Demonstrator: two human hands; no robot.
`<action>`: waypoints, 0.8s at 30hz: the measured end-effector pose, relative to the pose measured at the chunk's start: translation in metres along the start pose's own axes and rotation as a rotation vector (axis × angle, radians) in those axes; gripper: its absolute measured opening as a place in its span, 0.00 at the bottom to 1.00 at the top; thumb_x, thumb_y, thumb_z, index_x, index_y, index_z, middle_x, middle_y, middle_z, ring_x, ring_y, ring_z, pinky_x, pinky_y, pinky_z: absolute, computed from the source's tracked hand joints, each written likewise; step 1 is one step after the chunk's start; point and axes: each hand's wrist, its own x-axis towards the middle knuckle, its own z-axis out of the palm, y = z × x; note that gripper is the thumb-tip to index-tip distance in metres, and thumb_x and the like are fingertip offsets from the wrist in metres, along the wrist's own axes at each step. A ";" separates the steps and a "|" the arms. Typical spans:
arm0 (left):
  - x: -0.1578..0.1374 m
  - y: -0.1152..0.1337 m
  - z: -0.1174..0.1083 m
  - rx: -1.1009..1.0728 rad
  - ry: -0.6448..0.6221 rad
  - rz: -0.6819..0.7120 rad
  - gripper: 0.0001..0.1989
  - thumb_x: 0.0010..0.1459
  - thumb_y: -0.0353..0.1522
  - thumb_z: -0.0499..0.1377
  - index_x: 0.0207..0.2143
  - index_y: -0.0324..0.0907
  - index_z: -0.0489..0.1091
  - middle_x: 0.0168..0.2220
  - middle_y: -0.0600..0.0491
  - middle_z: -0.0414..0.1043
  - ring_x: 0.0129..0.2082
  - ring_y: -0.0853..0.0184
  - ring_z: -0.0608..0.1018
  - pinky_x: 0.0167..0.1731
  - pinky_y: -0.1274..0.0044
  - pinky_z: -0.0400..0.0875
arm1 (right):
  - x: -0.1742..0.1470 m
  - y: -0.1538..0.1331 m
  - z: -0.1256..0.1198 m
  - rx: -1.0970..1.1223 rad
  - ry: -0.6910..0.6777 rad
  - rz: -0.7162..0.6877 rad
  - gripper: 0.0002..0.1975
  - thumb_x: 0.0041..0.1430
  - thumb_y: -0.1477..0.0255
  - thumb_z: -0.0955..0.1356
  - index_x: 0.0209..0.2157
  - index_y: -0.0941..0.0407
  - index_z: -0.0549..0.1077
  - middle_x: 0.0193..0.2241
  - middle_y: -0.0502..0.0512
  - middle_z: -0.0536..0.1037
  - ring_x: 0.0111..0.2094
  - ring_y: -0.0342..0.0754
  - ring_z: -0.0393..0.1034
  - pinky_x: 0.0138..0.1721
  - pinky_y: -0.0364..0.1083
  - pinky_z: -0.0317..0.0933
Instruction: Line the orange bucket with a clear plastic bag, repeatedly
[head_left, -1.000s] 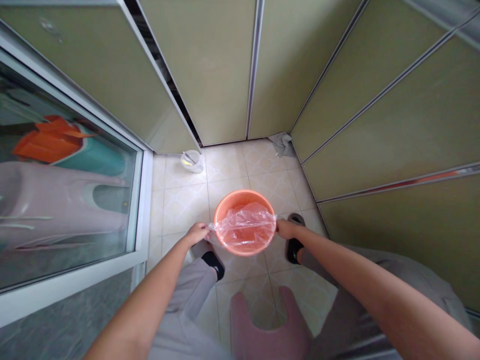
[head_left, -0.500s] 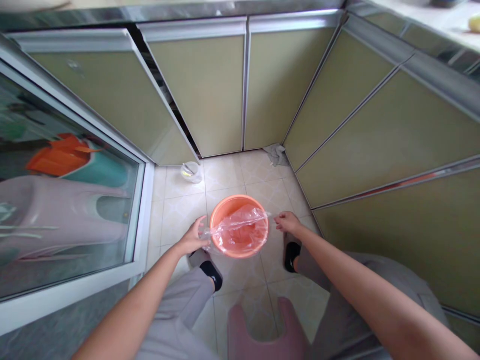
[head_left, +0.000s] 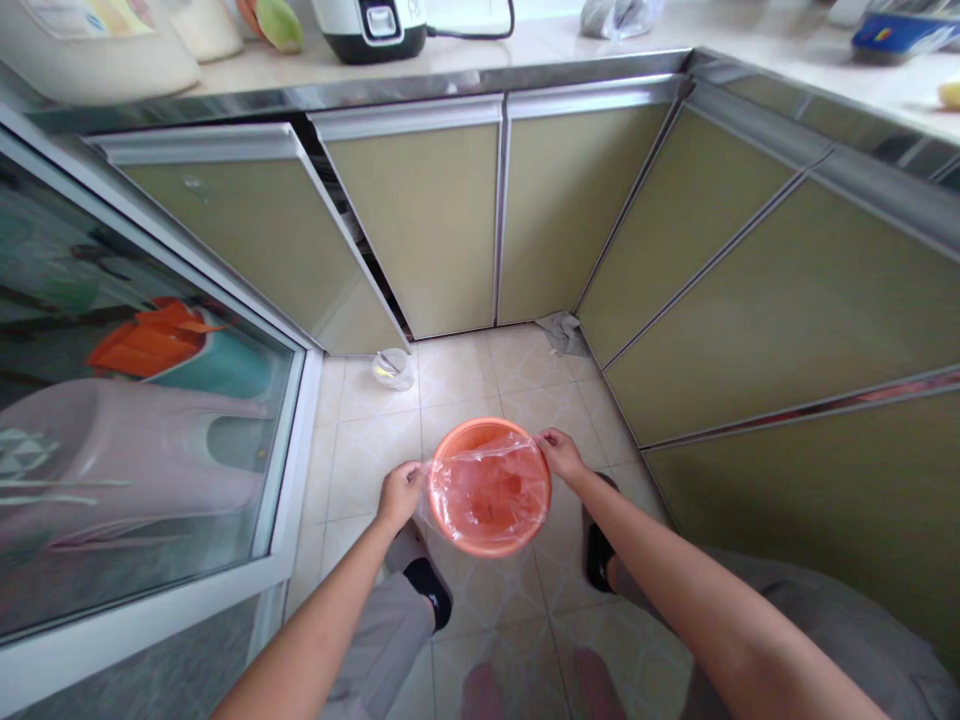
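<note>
Found an orange basin [head_left: 474, 436] upright on the tiled floor [head_left: 375, 450], just ahead of and between the feet. Noted a clear plastic bag [head_left: 489, 487] spread across the basin's mouth, far edge drawn taut from side to side, remainder lying loose and wrinkled over the near part. Cannot tell of any contents beneath; only orange visible through the film. Observed left hand [head_left: 400, 495] just beside the left rim, thumb and fingers clamped on one end of the bag; right hand [head_left: 561, 455] at the right rim, fingertips pinched together on the other end. Recorded a small clear tub [head_left: 399, 383] near the cabinet, holding a thin stick-like item and something yellow. Sighted behind glass a teal bin [head_left: 225, 370] with an orange object [head_left: 154, 335] at its mouth. Logged on the counter [head_left: 525, 55] a large pale jug [head_left: 105, 65], contents indistinct.
</note>
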 end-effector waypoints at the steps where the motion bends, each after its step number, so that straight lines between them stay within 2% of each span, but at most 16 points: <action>1: 0.005 -0.001 0.000 0.010 0.006 -0.012 0.24 0.62 0.52 0.55 0.29 0.42 0.76 0.29 0.50 0.79 0.33 0.59 0.78 0.36 0.74 0.70 | 0.004 -0.002 0.004 0.041 0.001 -0.001 0.13 0.58 0.58 0.65 0.31 0.54 0.71 0.32 0.56 0.80 0.36 0.51 0.75 0.39 0.45 0.68; 4: 0.020 -0.008 0.005 -0.029 0.040 -0.059 0.29 0.62 0.57 0.51 0.25 0.43 0.72 0.25 0.51 0.75 0.30 0.61 0.76 0.31 0.75 0.67 | 0.018 -0.006 0.017 0.095 -0.008 -0.002 0.15 0.58 0.56 0.65 0.32 0.53 0.69 0.31 0.55 0.79 0.34 0.50 0.73 0.36 0.44 0.66; 7: 0.034 -0.018 0.013 -0.098 0.064 -0.119 0.32 0.60 0.61 0.50 0.23 0.44 0.68 0.23 0.53 0.71 0.27 0.64 0.74 0.29 0.76 0.65 | 0.034 -0.008 0.024 0.024 -0.021 -0.028 0.15 0.60 0.55 0.63 0.33 0.53 0.68 0.29 0.53 0.78 0.32 0.49 0.71 0.33 0.43 0.64; 11: 0.045 -0.022 0.024 -0.245 0.064 -0.192 0.33 0.53 0.65 0.53 0.21 0.45 0.64 0.19 0.56 0.66 0.22 0.67 0.69 0.26 0.76 0.64 | 0.057 -0.009 0.021 -0.120 -0.118 -0.068 0.13 0.63 0.59 0.62 0.33 0.53 0.67 0.25 0.49 0.73 0.27 0.46 0.67 0.29 0.42 0.58; 13: 0.048 -0.018 0.028 -0.356 0.034 -0.219 0.33 0.49 0.65 0.57 0.21 0.44 0.66 0.19 0.55 0.68 0.22 0.66 0.70 0.27 0.76 0.65 | 0.067 -0.010 0.018 -0.187 -0.172 -0.077 0.11 0.64 0.61 0.62 0.33 0.53 0.67 0.23 0.47 0.70 0.25 0.45 0.64 0.28 0.41 0.55; 18: 0.053 -0.009 0.035 -0.508 -0.145 -0.381 0.26 0.48 0.54 0.64 0.29 0.39 0.77 0.25 0.51 0.77 0.25 0.63 0.75 0.29 0.74 0.68 | 0.075 -0.015 0.018 -0.209 -0.270 -0.054 0.09 0.63 0.67 0.65 0.29 0.55 0.67 0.22 0.46 0.67 0.26 0.43 0.61 0.28 0.40 0.51; 21: 0.061 -0.013 0.039 -0.548 -0.236 -0.504 0.18 0.47 0.46 0.66 0.29 0.40 0.77 0.23 0.52 0.77 0.23 0.64 0.75 0.27 0.75 0.69 | 0.072 -0.014 0.023 -0.138 -0.330 0.046 0.10 0.62 0.67 0.67 0.28 0.55 0.67 0.21 0.46 0.67 0.25 0.41 0.60 0.26 0.39 0.51; 24: 0.068 -0.023 0.045 -0.578 -0.280 -0.595 0.14 0.46 0.42 0.66 0.28 0.40 0.75 0.23 0.51 0.77 0.23 0.64 0.76 0.26 0.74 0.71 | 0.064 -0.008 0.028 -0.002 -0.370 0.174 0.10 0.62 0.64 0.68 0.31 0.55 0.68 0.20 0.45 0.68 0.22 0.40 0.60 0.24 0.38 0.53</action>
